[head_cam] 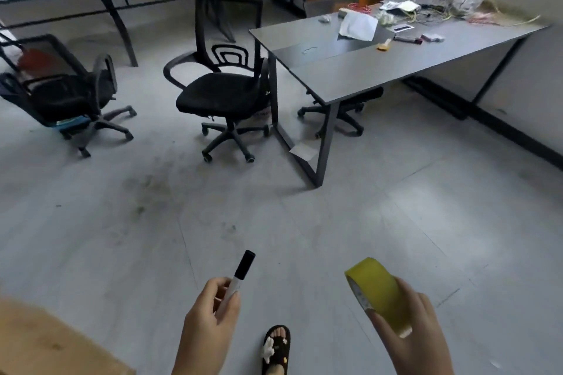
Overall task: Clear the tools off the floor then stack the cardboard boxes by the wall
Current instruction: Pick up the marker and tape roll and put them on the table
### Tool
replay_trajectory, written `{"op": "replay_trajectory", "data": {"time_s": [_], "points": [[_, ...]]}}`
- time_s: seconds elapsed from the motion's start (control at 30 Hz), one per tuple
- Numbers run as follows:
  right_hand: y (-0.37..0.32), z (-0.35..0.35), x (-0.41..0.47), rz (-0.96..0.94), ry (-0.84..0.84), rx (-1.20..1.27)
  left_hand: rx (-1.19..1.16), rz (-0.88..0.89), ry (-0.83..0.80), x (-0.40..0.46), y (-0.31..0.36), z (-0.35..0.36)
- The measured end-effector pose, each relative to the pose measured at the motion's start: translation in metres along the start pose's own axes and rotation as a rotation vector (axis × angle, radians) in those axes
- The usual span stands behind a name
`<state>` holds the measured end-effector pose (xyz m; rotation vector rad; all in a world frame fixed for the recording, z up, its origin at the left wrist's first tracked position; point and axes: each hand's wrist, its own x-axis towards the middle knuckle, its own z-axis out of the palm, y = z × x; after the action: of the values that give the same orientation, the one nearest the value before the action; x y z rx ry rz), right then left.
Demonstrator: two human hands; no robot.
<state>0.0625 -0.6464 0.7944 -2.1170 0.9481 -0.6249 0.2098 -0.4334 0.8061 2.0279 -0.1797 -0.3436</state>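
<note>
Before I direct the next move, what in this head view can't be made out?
- Cardboard box: cut off by the bottom-left corner, blurred; its size is unclear.
- Clutter on the grey table: too small and blurred to name.
- Marker: lower end hidden inside the left hand.
- Tape roll: far side covered by the right hand.

Open floor [304, 216] lies ahead; chair [222, 94] and grey desk [396, 61] stand beyond.
</note>
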Motion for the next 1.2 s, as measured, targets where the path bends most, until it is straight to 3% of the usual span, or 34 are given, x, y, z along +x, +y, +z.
{"op": "replay_trajectory", "data": {"time_s": [0.33, 0.53, 0.83, 1.2], "points": [[0.007, 0.013, 0.183, 0.130, 0.097, -0.024, 0.055, 0.109, -0.207, 0.194, 0.101, 0.092], [0.060, 0.000, 0.319, 0.158, 0.145, -0.024, 0.087, 0.128, -0.189, 0.296, 0.155, 0.191], [0.119, -0.062, 0.556, 0.104, 0.039, -0.042, 0.038, 0.145, -0.255, 0.415, 0.279, 0.353], [0.180, -0.063, 0.798, 0.101, 0.020, -0.055, 0.072, 0.108, -0.193, 0.601, 0.344, 0.511]]}}
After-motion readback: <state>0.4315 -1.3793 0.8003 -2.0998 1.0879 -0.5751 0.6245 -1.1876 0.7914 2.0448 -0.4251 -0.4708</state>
